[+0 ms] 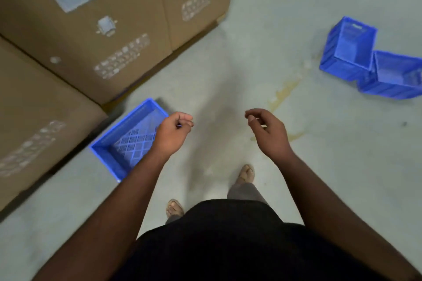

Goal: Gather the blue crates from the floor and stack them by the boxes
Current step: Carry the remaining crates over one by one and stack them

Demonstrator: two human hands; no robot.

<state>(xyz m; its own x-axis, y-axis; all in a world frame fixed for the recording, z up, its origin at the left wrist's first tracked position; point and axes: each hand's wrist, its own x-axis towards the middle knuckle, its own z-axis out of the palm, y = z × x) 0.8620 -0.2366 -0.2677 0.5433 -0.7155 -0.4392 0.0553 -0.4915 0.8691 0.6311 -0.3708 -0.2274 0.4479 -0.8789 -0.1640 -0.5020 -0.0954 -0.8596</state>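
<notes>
A blue crate (123, 143) stands upright on the floor right beside the cardboard boxes (86, 36) at the left. Two more blue crates lie at the far right: one (349, 50) tipped on its side, the other (395, 75) leaning against it. My left hand (173, 134) hovers above the near crate's right edge, fingers loosely curled, holding nothing. My right hand (267, 132) hangs in the air over bare floor, fingers also loosely curled and empty. Neither hand touches a crate.
Large cardboard boxes with labels fill the left and top left. The grey concrete floor (251, 64) stretches between the boxes and the far crates, with yellowish stains in the middle. My feet in sandals (246, 173) stand below the hands.
</notes>
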